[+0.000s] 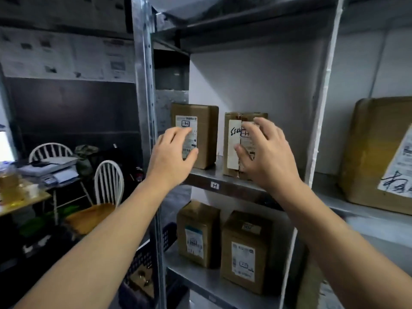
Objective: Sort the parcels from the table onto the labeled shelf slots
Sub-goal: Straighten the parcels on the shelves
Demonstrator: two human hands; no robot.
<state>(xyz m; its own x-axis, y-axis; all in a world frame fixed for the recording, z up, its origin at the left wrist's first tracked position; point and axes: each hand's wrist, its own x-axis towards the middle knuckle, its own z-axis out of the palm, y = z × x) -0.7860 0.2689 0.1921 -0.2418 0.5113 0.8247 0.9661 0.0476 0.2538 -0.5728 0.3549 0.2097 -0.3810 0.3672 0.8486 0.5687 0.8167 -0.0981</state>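
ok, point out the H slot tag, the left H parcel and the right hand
H slot tag (215, 186): head view, tag centre.
Left H parcel (206, 139): head view, bare front cardboard.
Right hand (268, 155): head view, back of hand.

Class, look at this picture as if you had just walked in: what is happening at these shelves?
A person is sorting parcels at a metal shelf. Both hands are raised to the slot tagged H. The left hand is spread open in front of the left box, and the right hand is against the right box. Both boxes stand upright on the shelf. Neither hand is clearly gripping.
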